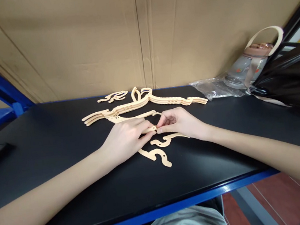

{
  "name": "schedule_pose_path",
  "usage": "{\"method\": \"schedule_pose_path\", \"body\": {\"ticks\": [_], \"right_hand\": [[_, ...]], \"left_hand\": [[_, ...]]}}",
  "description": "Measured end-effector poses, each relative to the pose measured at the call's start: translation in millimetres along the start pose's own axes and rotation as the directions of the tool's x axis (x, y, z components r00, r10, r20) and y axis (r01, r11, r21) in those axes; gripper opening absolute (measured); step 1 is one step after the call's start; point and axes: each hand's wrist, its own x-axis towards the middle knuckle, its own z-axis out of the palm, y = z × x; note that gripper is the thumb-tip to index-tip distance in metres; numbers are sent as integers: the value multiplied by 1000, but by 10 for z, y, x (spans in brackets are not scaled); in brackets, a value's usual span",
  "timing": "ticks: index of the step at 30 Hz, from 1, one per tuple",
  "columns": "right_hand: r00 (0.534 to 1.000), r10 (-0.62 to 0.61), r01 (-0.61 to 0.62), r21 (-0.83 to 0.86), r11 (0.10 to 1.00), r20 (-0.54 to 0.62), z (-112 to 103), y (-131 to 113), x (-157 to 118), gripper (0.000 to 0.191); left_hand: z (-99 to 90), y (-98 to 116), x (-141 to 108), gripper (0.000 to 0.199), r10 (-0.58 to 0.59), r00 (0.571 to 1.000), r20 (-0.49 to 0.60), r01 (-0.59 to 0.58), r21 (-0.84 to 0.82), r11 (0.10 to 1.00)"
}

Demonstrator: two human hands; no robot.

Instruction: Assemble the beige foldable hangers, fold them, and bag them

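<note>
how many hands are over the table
2: the left hand, holding a cream hanger piece, and the right hand, its fingertips at that piece's end.

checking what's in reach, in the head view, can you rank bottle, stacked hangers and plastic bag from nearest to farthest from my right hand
From your right hand:
1. Stacked hangers: just behind it, toward the cardboard.
2. Plastic bag: behind, to the right.
3. Bottle: farther right.

Hands (pixel 127 138) pinching beige hanger piece (pixel 149 130), hangers (pixel 168 99) behind, black tabletop (pixel 201 168)
</note>
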Motion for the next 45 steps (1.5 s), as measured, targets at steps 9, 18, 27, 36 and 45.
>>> {"method": "schedule_pose_path", "body": {"ticks": [9,18,27,36,45], "right_hand": [[1000,-24,24,-41,999,2,4,15,-7,14],[991,-137,133,-241,961,1,28,-30,-43,6],[971,-236,235,-344,909,41,20,-50,-43,4],[945,-318,318,-415,852,72,24,-28,-61,7],[931,-361,337,-528,780,59,83,-78,-93,13]], "left_hand": [[37,-28,8,19,-39,999,10,40,-173,984],[25,-20,18,11,-120,991,51,128,-195,973],[-16,4,44,13,-237,961,142,274,-393,878],[-9,19,22,13,-275,947,166,321,-484,814],[8,30,32,12,-234,969,86,249,-314,916]]}}
